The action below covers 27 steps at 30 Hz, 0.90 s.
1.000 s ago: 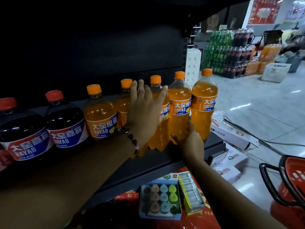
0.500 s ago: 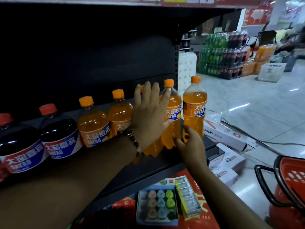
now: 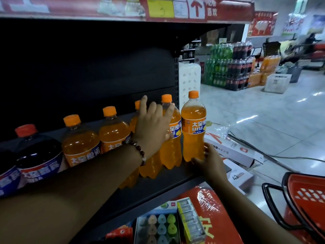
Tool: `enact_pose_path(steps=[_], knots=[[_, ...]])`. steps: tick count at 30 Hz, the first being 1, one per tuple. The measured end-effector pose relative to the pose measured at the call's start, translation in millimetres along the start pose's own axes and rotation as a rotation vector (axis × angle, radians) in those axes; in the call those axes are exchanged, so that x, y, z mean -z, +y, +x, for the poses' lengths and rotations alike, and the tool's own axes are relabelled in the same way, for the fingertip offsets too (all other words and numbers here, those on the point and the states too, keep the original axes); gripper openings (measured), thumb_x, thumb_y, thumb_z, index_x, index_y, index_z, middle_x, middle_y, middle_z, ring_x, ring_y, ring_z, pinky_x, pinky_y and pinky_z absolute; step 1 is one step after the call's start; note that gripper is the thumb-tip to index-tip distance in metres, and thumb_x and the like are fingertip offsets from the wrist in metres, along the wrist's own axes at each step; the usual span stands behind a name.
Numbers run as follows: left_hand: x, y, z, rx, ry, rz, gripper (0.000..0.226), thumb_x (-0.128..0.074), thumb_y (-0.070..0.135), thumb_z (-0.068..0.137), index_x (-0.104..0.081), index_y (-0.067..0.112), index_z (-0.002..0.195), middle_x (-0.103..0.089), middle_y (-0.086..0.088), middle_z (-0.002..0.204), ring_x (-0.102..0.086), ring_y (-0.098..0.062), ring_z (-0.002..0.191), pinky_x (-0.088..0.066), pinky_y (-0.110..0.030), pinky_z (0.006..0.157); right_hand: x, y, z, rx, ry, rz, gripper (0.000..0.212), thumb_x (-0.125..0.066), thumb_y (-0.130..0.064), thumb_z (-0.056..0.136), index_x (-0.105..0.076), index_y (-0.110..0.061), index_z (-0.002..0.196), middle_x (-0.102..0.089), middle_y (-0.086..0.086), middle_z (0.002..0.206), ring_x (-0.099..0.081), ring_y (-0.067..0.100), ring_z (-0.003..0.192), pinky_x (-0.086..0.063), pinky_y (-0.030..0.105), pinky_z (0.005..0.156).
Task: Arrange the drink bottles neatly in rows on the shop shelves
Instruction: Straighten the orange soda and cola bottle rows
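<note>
1. Far left of my dark metal shelf (image 3: 175,175): two dark cola bottles with red caps and blue-and-red labels (image 3: 37,155) stand at the front edge; a further one at the frame edge is only partly visible.
2. Next: two orange soda bottles with orange caps and "DAYAO" labels (image 3: 80,145) stand side by side, continuing the same row.
3. Centre: my left hand (image 3: 152,127), wearing a brown bead bracelet (image 3: 139,150), lies flat with straight fingers against two more orange bottles (image 3: 171,152), pressing and grasping neither.
4. Right: my right hand (image 3: 211,161) curls its fingers round the base of the end orange bottle with the orange cap (image 3: 193,127), which stands upright near the shelf's right end, just beside its neighbour.
5. Progress, as I judge it: one front row of colas then orange sodas is largely formed; the end bottles need aligning, and the dark space behind the row appears unfilled, though it is too dim to confirm.
6. Containers: below the shelf, a blue tray (image 3: 140,231) holds pastel rounded items in rows, with a yellow-edged pack (image 3: 190,221) beside it; a red plastic shopping basket with black handles (image 3: 307,199) stands at lower right, contents not visible.
</note>
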<state>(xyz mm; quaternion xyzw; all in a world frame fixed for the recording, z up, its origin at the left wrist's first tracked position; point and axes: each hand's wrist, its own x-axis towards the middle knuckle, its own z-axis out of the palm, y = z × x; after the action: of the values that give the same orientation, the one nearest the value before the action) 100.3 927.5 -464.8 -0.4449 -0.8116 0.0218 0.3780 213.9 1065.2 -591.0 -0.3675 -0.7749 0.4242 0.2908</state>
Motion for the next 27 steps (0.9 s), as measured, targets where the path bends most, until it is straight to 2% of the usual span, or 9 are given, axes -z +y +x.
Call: enact_pose_path(steps=[6, 12, 19, 23, 27], knots=[[-4.5, -0.5, -1.4, -0.001, 0.034, -0.016, 0.093, -0.066, 0.064, 0.079, -0.026, 0.021, 0.152, -0.056, -0.01, 0.129, -0.045, -0.03, 0.128, -0.006, -0.054, 0.118, -4.8, 7.5, 4.0, 0.043, -0.016, -0.008, 0.067, -0.074, -0.026, 0.084, -0.038, -0.029, 0.141, -0.055, 0.002, 0.139, -0.056, 0.025, 0.122, -0.05, 0.053, 0.097], [-6.5, 0.2, -3.1, -0.003, 0.065, -0.011, 0.092, -0.067, 0.064, 0.079, -0.03, 0.02, 0.15, -0.057, -0.011, 0.126, -0.048, -0.03, 0.124, -0.008, -0.053, 0.118, -10.1, 9.8, 11.5, 0.046, -0.011, -0.033, 0.07, -0.074, -0.022, 0.084, -0.036, -0.031, 0.143, -0.056, 0.003, 0.138, -0.057, 0.026, 0.121, -0.05, 0.053, 0.097], [-8.1, 0.9, -3.1, -0.008, 0.063, 0.033, 0.094, -0.063, 0.066, 0.08, -0.025, 0.018, 0.152, -0.055, -0.012, 0.127, -0.046, -0.031, 0.124, -0.009, -0.053, 0.118, -11.7, 7.9, 14.5, 0.03, -0.034, -0.058, 0.072, -0.074, -0.027, 0.085, -0.034, -0.027, 0.146, -0.054, 0.004, 0.142, -0.055, 0.027, 0.125, -0.048, 0.053, 0.1], [-4.9, 1.0, -7.0, -0.009, 0.067, 0.045, 0.095, -0.062, 0.065, 0.082, -0.023, 0.017, 0.153, -0.043, -0.016, 0.144, -0.033, -0.036, 0.138, -0.01, -0.053, 0.12, -1.2, -8.0, 3.6, 0.044, -0.066, -0.062, 0.075, -0.073, -0.036, 0.084, -0.032, -0.027, 0.146, -0.049, 0.004, 0.145, -0.05, 0.028, 0.129, -0.047, 0.054, 0.101], [12.1, -11.7, -24.3, 0.031, 0.111, -0.003, 0.094, -0.07, 0.059, 0.078, -0.029, 0.018, 0.152, -0.039, -0.018, 0.15, -0.032, -0.037, 0.141, -0.016, -0.052, 0.118, 16.6, -40.9, -21.2, 0.213, -0.042, -0.138, 0.079, -0.07, -0.038, 0.086, -0.026, -0.027, 0.15, -0.039, 0.002, 0.151, -0.043, 0.026, 0.134, -0.043, 0.052, 0.105]])
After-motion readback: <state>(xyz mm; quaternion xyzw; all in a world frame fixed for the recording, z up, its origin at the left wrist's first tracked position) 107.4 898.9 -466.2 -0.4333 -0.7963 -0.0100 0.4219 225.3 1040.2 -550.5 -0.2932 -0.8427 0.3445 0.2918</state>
